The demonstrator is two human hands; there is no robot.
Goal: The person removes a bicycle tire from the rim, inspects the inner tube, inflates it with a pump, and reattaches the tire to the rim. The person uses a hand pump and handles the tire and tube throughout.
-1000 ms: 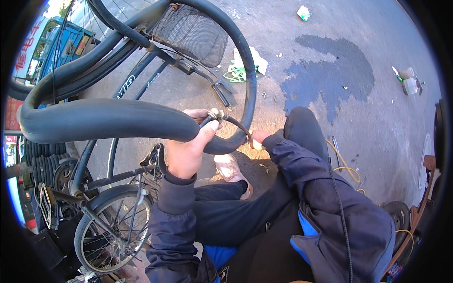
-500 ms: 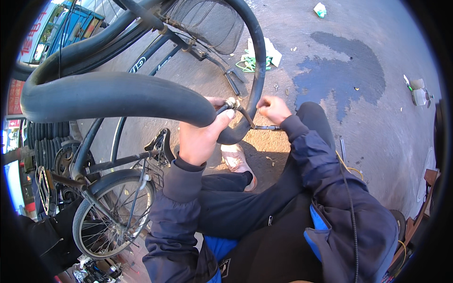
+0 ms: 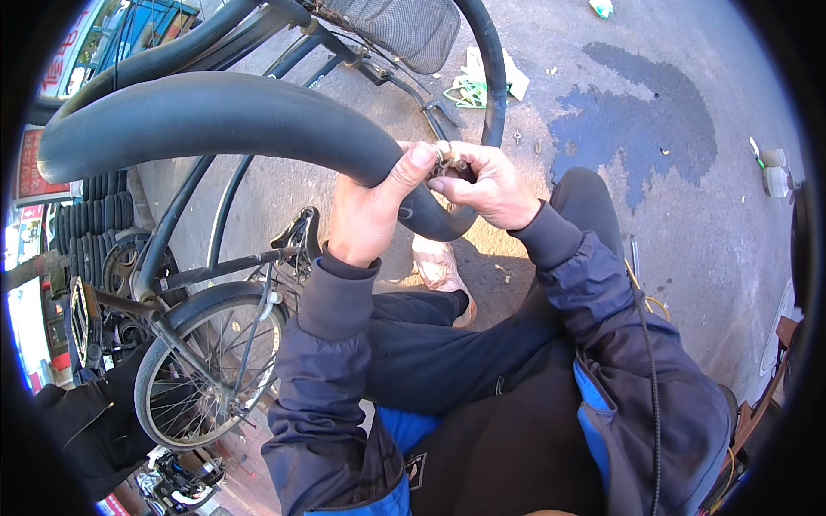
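Observation:
A swollen black bicycle inner tube loops across the upper left and curves back round beneath my hands. My left hand is closed on the tube beside its valve, thumb pointing to a small brass-coloured fitting. On the other side of that fitting my right hand pinches it between thumb and curled fingers. The fingers hide much of the fitting, so how it joins the valve cannot be made out.
A bicycle stands at the left, its wire basket toward the top. Stacked black tyres are behind it. A wet patch darkens the ground at right. Near the basket lies white and green litter.
My right hand has moved left from beside the knee onto the brass fitting. The dark hose below the fitting is now hidden. My left hand stays on the tube, and the view has shifted slightly.

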